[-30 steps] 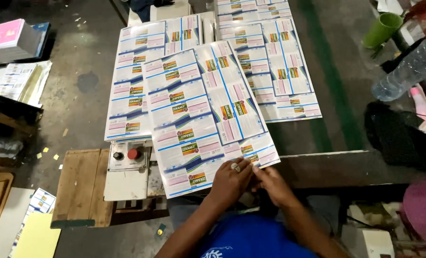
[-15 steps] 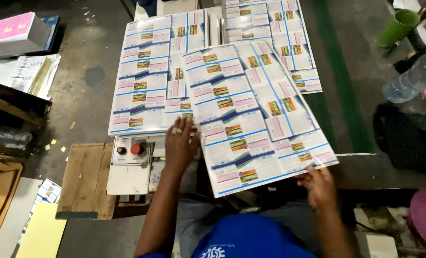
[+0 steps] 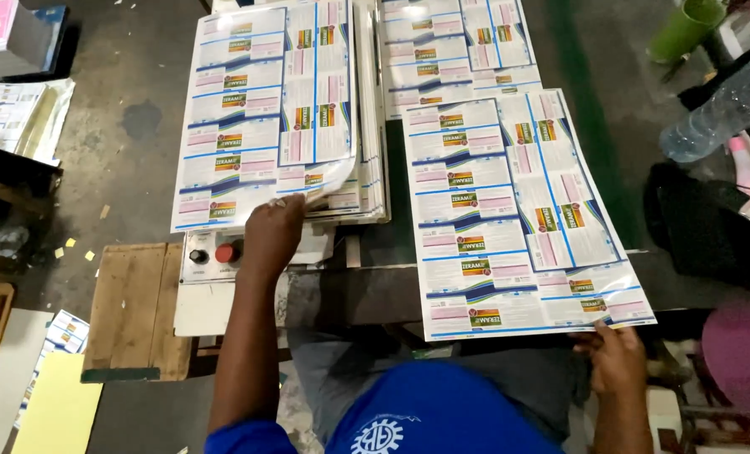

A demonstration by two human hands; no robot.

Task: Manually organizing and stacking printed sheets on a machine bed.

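The left hand (image 3: 272, 235) is pinching up the curled bottom corner of the top sheet on the stack of printed label sheets (image 3: 274, 109) lying on the tabletop (image 3: 375, 290). Well apart from it, the right hand (image 3: 617, 357) grips the near edge of a single printed sheet (image 3: 518, 214), which lies flat just right of the stack, its lower end sticking out over the tabletop edge. A small control box (image 3: 211, 256) with a red button sits just beside the left wrist.

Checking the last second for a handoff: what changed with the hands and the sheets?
Both hands were together at the near edge of one printed sheet. Now the right hand has drawn that printed sheet to the right, holding its near edge, while the left hand has moved left and lifts a corner on the left stack. The control box stayed put.
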